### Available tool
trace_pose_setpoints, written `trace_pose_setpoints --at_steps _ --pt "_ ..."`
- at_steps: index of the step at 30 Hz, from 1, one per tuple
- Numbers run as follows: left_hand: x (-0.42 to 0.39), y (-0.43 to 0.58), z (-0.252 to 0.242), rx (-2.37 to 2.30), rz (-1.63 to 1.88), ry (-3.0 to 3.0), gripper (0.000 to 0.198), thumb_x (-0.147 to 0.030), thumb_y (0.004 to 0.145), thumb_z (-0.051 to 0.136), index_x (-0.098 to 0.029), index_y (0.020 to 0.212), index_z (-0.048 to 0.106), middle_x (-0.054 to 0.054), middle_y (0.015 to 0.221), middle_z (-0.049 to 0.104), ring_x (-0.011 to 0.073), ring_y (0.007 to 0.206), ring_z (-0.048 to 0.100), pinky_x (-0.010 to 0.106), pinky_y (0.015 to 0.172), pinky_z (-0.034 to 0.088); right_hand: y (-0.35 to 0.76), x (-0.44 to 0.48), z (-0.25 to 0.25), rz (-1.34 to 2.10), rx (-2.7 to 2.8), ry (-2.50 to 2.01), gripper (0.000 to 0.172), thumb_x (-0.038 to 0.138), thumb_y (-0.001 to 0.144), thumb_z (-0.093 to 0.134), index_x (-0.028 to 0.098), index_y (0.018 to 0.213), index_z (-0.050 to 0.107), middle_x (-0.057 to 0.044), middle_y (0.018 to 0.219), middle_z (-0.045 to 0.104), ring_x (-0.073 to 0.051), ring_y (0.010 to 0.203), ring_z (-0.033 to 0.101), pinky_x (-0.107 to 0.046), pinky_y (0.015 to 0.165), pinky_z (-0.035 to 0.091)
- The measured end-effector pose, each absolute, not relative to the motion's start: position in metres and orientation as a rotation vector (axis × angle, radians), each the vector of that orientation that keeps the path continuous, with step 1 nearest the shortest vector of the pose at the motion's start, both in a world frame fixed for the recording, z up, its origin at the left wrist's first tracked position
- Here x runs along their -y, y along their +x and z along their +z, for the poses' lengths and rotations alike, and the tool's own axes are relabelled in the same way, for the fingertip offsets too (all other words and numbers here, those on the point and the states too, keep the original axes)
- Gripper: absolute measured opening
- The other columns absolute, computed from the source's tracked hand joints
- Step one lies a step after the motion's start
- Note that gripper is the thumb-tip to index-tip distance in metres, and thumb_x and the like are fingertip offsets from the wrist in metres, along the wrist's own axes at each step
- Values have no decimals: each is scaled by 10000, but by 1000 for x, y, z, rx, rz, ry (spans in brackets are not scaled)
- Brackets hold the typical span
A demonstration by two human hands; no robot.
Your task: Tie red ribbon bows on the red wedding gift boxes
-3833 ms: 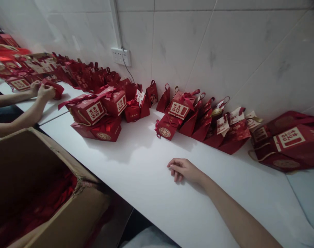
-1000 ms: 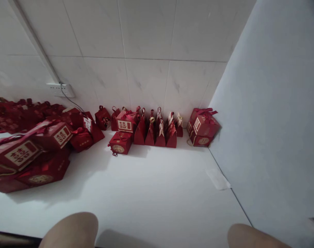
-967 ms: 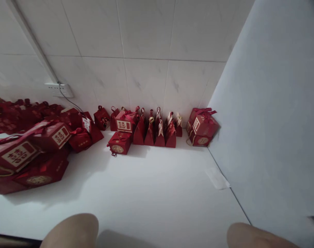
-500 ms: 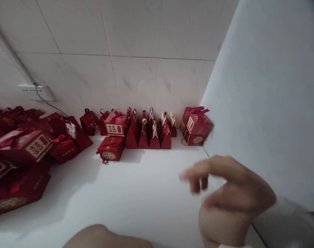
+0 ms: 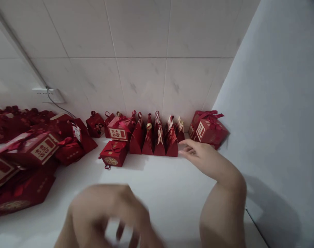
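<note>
My right hand [image 5: 195, 151] reaches out over the white surface. Its fingers are extended and a little apart, with the tips at the right side of the end box in a row of red triangular gift boxes [image 5: 159, 148]; contact is hard to make out. Nearer to me, my left hand [image 5: 112, 206] is blurred. Its fingers curve downward with gaps between them, and nothing shows in them. Left of the row, a red box with a gold round emblem [image 5: 113, 153] sits in front of a ribboned box [image 5: 120, 129]. Behind my right hand stand stacked ribboned boxes [image 5: 210, 127].
Many red gift boxes [image 5: 40, 148] are heaped on the left of the white surface [image 5: 151, 179]. A tiled wall [image 5: 141, 82] rises behind, with a power strip [image 5: 48, 95] and its cable. A pale wall [image 5: 275, 120] bounds the right side.
My right hand has moved forward and left to the triangular boxes. My left hand has come up from the bottom edge into view. The camera view has shifted slightly left.
</note>
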State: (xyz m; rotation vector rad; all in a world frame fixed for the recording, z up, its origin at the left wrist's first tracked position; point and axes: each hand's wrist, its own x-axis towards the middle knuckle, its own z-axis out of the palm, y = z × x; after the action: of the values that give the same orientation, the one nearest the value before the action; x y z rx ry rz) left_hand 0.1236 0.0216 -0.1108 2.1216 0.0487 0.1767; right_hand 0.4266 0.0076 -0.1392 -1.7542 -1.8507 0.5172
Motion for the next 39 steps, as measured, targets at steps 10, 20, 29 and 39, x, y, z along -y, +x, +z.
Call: trace_pose_setpoints --at_steps 10,20,29,39 --pt "-158 87 -183 -2194 198 2093 750 -606 843 472 -46 1343 479 279 1384 490 412 1279 474 509 1016 399 433 -4 -140 461 1798 -1833 305 407 927 539 262 1183 615 -95 1001 722 -261 882 693 -345 693 508" --pt "-110 67 -132 -1680 83 1954 729 -750 788 486 -232 1295 567 73 911 748 227 781 716 314 751 530 417 5 -129 356 1910 -1827 336 410 942 516 219 1202 610 -92 995 733 -248 912 695 -311 740 512" --pt "-122 88 -154 -1307 58 2330 592 -479 765 648 -282 1318 574 61 1335 621 264 1174 598 337 938 475 343 -45 -161 543 2348 -1563 273 320 922 538 207 1149 640 -106 1135 652 -256 1038 628 -348 865 467" --pt "-116 114 -157 -1328 -212 2309 620 -509 775 645 -229 1324 572 64 933 753 238 836 688 287 685 483 323 -56 -179 641 2578 -1310 61 125 814 586 177 782 584 -63 898 649 -173 792 594 -266 663 401"
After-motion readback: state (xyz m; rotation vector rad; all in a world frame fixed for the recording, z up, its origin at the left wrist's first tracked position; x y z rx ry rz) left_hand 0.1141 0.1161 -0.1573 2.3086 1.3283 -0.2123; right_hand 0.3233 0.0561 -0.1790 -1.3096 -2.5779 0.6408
